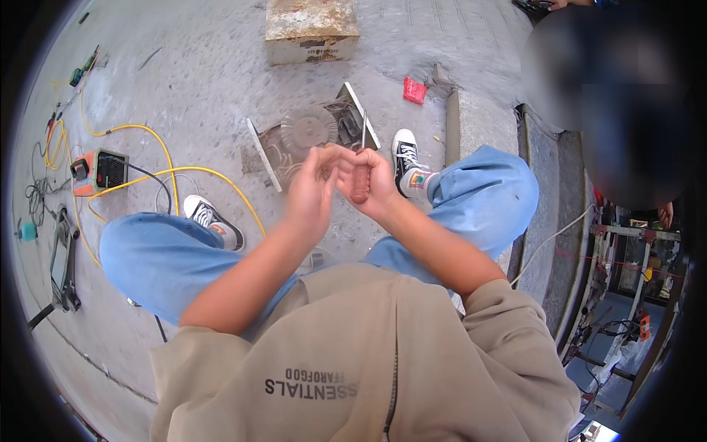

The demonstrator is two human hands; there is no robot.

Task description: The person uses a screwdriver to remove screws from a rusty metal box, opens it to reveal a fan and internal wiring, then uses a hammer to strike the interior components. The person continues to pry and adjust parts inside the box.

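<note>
In my right hand [378, 184] is a screwdriver [360, 184], its reddish-brown handle against the palm and its thin metal shaft pointing away from me. My left hand [313, 193] is cupped beside it, fingertips touching or almost touching the right hand. A gap shows between the left thumb and fingers, and I make out nothing held there. Just beyond both hands, on the concrete floor between my feet, lies an opened dusty appliance [276, 147] with pale side panels. A round finned part [309, 129] sits in its middle, with dark components and wires around it.
A rusty metal box [312, 33] stands farther away, near a red packet [414, 90]. To the left are an orange-and-grey power unit [103, 172], yellow cables [213, 173] and a black-framed device [63, 258]. A concrete ledge [479, 121] and a metal frame [637, 236] line the right; a blurred person is there.
</note>
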